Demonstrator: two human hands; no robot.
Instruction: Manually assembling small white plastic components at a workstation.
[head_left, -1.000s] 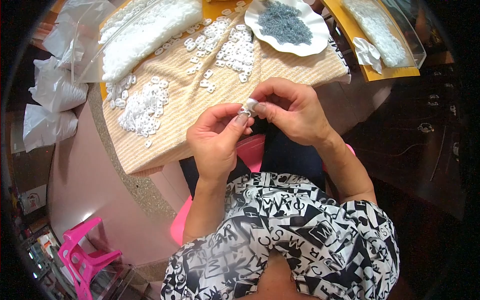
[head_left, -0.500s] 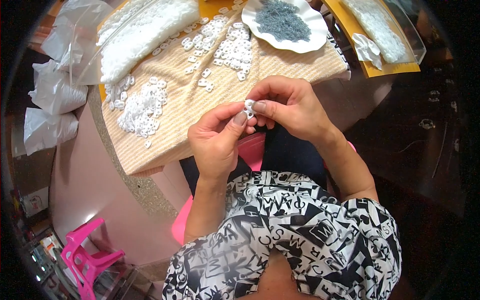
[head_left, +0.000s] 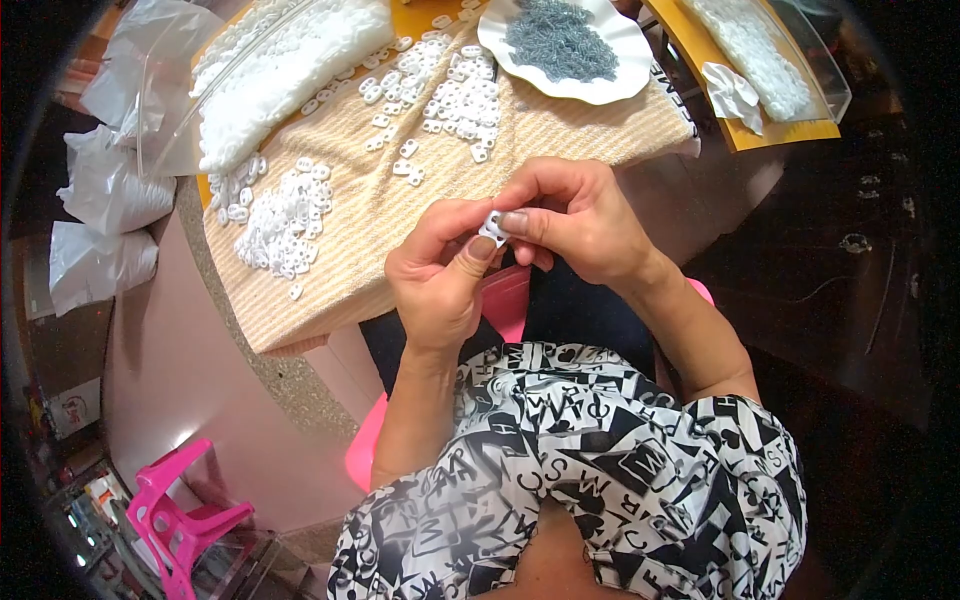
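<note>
Between the fingertips of both hands is a small white plastic piece (head_left: 492,229) with dark holes. My left hand (head_left: 440,265) is closed, pinching its lower left side between thumb and forefinger. My right hand (head_left: 570,215) is closed too, its thumb pressed on the piece's upper right side and the fingers curled behind. Both hands are held just in front of the near edge of a table covered by a striped cream towel (head_left: 350,235). On the towel lie a heap of white plastic pieces (head_left: 285,225) at the left and a looser spread of similar pieces (head_left: 465,105) farther back.
A white wavy-rimmed plate (head_left: 635,75) of small grey metal-looking parts (head_left: 562,42) stands at the back. Clear bins of white pieces (head_left: 290,85) flank it, the right one with a crumpled paper (head_left: 732,92). White plastic bags (head_left: 110,180) and a pink stool (head_left: 185,515) are at the left.
The white piece has turned slightly between my fingertips, and my left hand has shifted a little to the right. Both hands keep their pinch on it.
</note>
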